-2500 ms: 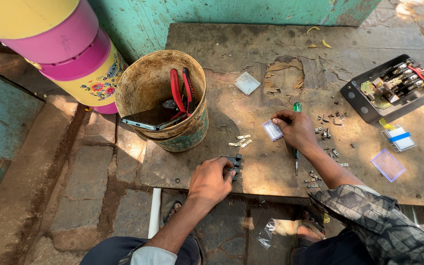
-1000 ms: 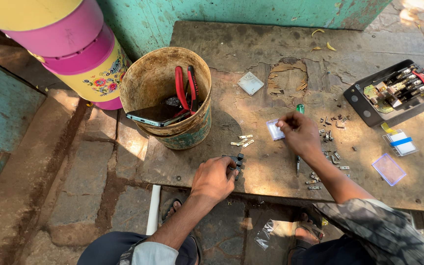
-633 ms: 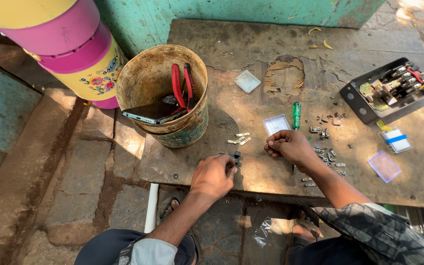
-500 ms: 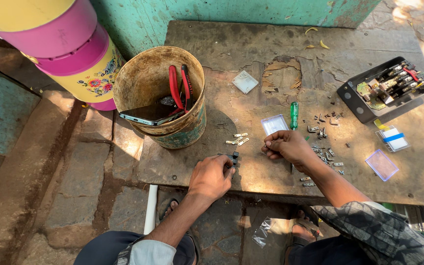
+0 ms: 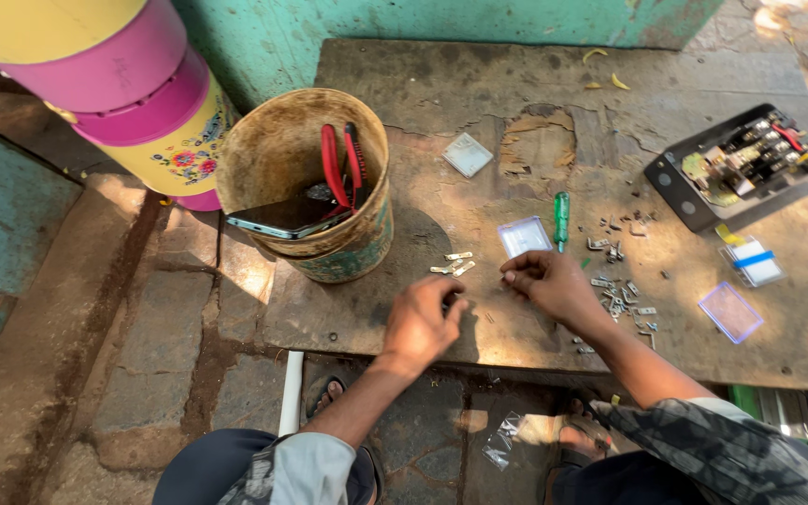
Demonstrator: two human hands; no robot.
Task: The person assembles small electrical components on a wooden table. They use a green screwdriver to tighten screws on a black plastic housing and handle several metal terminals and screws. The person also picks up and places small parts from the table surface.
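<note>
Your left hand [image 5: 420,323] rests knuckles up on the near part of the worn board [image 5: 441,89], wrist bent down, forearm running back toward your knee. Its fingers are curled tight over a small dark part [image 5: 448,301], only an edge of which shows at the fingertips; what kind of part it is cannot be told.

Your right hand [image 5: 554,285] lies just to the right of it, palm down, the forearm coming in from the lower right in a patterned sleeve [image 5: 731,449]. The thumb and forefinger are pinched together at the left tip of the hand, the other fingers folded beneath. Whether anything sits in that pinch cannot be told. The two hands are near each other but not touching.

Just beyond your right hand lies a small clear plastic packet [image 5: 524,237], and beside that a green-handled screwdriver [image 5: 561,217], pointing toward your hand. A few small metal strips [image 5: 454,264] lie on the board above your left hand. More small metal parts [image 5: 617,281] are scattered to the right of your right hand.

A dirty bucket [image 5: 348,252] stands at the left of the board, holding red-handled pliers [image 5: 340,164] and a phone [image 5: 287,217]. An open switch box [image 5: 736,166] sits at the far right, well apart from both hands
</note>
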